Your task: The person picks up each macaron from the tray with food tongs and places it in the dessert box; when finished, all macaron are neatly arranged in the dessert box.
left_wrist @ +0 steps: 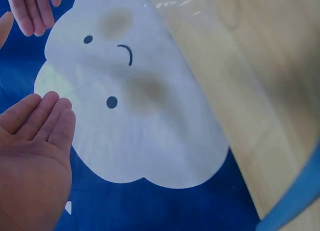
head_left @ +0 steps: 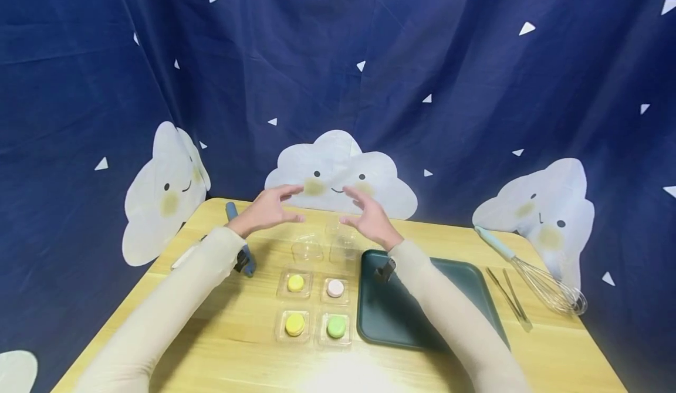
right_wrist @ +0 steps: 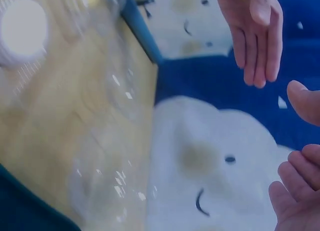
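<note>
At the left, see a long blue object, partly hidden by the arm. Next, find the left hand raised over the back of the table, fingers extended, thumb well apart, holding nothing. Nearer the front, note two yellow macarons, each in its own clear tray: presumably light, brittle and easily cracked, so best lifted by the tray's rim. Behind them, note a clear plastic cover, probably thin, flexible and slick; best pinched lightly at opposite edges. Alongside, find a pink macaron and a green macaron, likewise in trays, with more clear plastic behind, likely just as springy. Then see the right hand facing the left, equally spread and empty. Further right, note a dark tray, tongs and a whisk.
</note>
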Demonstrator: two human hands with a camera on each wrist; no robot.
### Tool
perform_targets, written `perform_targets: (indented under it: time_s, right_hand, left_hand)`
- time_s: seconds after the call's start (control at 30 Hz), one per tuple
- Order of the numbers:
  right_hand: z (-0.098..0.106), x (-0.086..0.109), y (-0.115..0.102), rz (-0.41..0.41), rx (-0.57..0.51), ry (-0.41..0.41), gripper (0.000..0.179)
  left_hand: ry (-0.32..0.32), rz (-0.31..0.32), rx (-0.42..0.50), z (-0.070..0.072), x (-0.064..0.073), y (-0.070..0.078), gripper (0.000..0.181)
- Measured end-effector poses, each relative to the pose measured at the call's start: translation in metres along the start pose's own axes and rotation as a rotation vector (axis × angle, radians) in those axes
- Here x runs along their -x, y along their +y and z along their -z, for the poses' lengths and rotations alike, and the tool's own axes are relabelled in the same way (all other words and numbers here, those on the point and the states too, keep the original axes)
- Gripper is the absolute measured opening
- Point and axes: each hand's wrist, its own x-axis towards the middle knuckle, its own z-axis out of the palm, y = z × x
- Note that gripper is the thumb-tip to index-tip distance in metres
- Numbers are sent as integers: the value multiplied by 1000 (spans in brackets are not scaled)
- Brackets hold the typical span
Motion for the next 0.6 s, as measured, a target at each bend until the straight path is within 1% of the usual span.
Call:
perform_targets:
  time_s: [0.07,0.17,0.27,0.37,0.47,0.6]
  right_hand:
    - [8,-6,7,-13,-15,13,78]
    - [16,-14,21,-38,-23,20,79]
    - [20,-20,35,-69,-25,3,80]
    - [21,-25,50,-123,-38,-29,81]
    - [19,-26,63,-190,-37,-73,81]
    - [15,-25,79,-247,-11,-145,79]
  left_hand:
    - [-10,10,18,0,-12,2,83]
    - [-22,32,22,-3,-30,1,84]
    - [-40,54,6,-10,-47,1,85]
    - [-76,60,-39,-22,-60,1,86]
    - [-128,69,-111,-36,-69,-1,86]
    - [-203,95,-192,-55,-75,-7,86]
